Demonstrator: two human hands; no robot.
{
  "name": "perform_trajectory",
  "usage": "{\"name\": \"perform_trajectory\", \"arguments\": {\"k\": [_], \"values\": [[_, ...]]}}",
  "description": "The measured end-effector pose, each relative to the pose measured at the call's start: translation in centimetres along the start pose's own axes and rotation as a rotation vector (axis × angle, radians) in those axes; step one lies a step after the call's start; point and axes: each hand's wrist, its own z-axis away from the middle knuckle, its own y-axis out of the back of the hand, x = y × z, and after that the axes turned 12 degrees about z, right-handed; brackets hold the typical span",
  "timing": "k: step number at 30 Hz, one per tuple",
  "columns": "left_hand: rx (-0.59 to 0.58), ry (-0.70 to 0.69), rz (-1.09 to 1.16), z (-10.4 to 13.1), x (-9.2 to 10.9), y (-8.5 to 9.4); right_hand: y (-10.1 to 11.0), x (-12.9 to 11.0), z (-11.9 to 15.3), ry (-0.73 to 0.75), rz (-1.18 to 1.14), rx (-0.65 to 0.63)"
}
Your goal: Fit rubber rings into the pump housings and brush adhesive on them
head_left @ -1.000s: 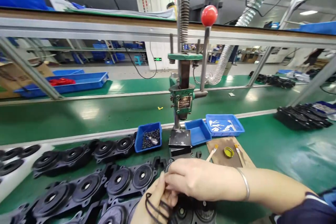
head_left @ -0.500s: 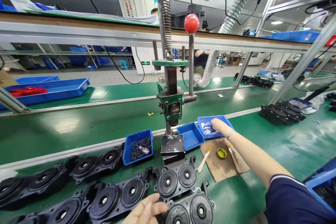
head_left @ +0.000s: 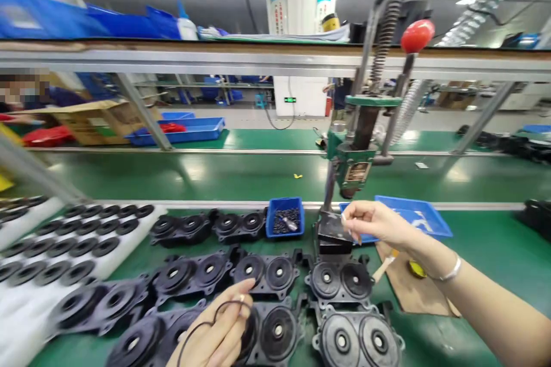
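My left hand (head_left: 221, 327) is closed at the bottom centre, above the black twin-ring housings (head_left: 275, 332). A thin black ring (head_left: 198, 327), like a rubber O-ring, loops from its pinched fingers over the hand. My right hand (head_left: 374, 223) is in a pinch in front of the press's black base block (head_left: 331, 229); a small white part seems to show at its fingertips, blurred. The green hand press (head_left: 355, 155) stands just behind it, its red-knobbed lever (head_left: 416, 37) raised. Several housings lie in rows, most with pale centres.
A blue bin of small dark screws (head_left: 284, 218) stands left of the press. To its right, a blue tray (head_left: 413, 215) holds white pieces. A brush (head_left: 384, 266) and yellow cup (head_left: 416, 268) lie on cardboard (head_left: 419, 295). Black discs (head_left: 81, 246) sit on white foam at left.
The view has swung left. My right hand has come from the tray of white pieces to the press base. A black ring now shows in my left hand.
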Motion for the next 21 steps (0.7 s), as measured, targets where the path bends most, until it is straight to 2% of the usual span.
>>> {"name": "perform_trajectory", "arguments": {"k": [3, 5, 9, 12, 16, 21], "values": [[-0.06, -0.038, 0.068, 1.2, 1.8, 0.7, -5.9, -5.9, -2.3, 0.066, -0.431, -0.17], [-0.077, -0.076, 0.115, 2.2, 3.1, 1.6, -9.3, -9.4, -4.0, 0.049, -0.604, -0.277], [-0.026, -0.168, 0.172, 4.4, 5.4, 4.6, -15.0, -14.9, -7.2, 0.033, -0.724, -0.456], [0.02, -0.22, 0.21, 5.7, 6.7, 7.2, -18.4, -18.0, -8.8, 0.112, -0.701, -0.557], [0.051, -0.272, 0.268, 6.4, 8.0, 9.9, -22.4, -20.9, -10.1, 0.265, -0.609, -0.546], [0.028, -0.299, 0.329, 6.1, 9.1, 11.6, -25.6, -23.0, -11.2, 0.404, -0.546, -0.448]]}}
